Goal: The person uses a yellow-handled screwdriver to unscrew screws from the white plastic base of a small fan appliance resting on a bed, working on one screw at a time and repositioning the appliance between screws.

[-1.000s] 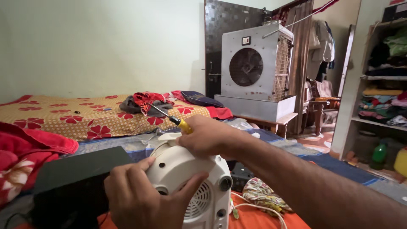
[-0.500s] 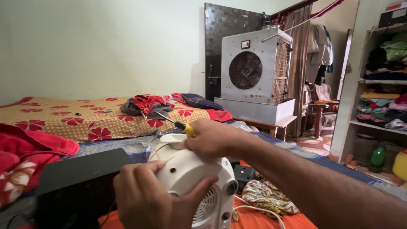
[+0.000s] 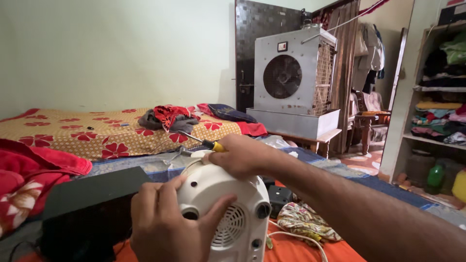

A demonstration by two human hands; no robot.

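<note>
Gripping a screwdriver with a yellow-and-black handle and a thin metal shaft (image 3: 201,141), the right hand (image 3: 242,156) is closing its fingers fully around the handle and resting on the top rear of a rounded white plastic fan heater (image 3: 228,213). The shaft is pointing up and to the left, away from the heater. The left hand (image 3: 165,223) is pressing its palm and spread fingers against the near left side of the heater, partly curled but closed around nothing, with the thumb lying beside the round front grille. The heater is standing at the bottom centre of the view on an orange cloth (image 3: 291,250), with a white cord (image 3: 303,240) trailing to its right. A flat black box (image 3: 87,194) is lying just beside the left hand. A small black block (image 3: 279,199) and a crumpled floral cloth (image 3: 303,221) are lying just right of the heater. Behind, a bed with a yellow sheet printed with red flowers (image 3: 97,133) is running along the wall, and a large grey metal air cooler (image 3: 296,77) is standing well apart.
</note>
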